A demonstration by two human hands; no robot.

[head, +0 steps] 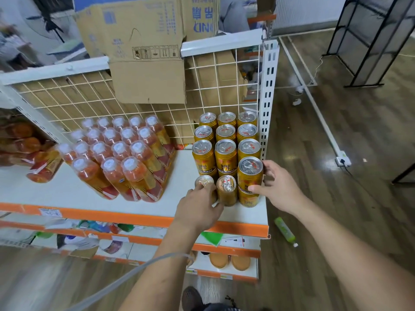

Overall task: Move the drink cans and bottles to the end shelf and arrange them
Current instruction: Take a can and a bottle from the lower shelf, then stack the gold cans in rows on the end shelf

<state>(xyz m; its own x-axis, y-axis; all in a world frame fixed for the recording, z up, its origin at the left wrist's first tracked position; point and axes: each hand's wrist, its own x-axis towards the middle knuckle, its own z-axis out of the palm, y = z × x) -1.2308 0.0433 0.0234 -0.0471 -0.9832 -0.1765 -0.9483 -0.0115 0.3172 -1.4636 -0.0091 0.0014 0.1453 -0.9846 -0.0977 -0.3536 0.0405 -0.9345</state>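
Twelve gold can tops [225, 145], eighteen bottles [118, 149], left fingers [210, 190] grasping front can [202, 180], right fingers [255, 189] gripping stacked can [249, 173].

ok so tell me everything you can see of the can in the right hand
The can is golden yellow metal with a silver lid and pull tab, and a dark band of lettering low on its side. It stands upright at the front right corner of the white shelf, apparently stacked on a lower can of the same kind. The right hand grips it, thumb across the front, fingers round the right side. More such cans crowd close behind and left.
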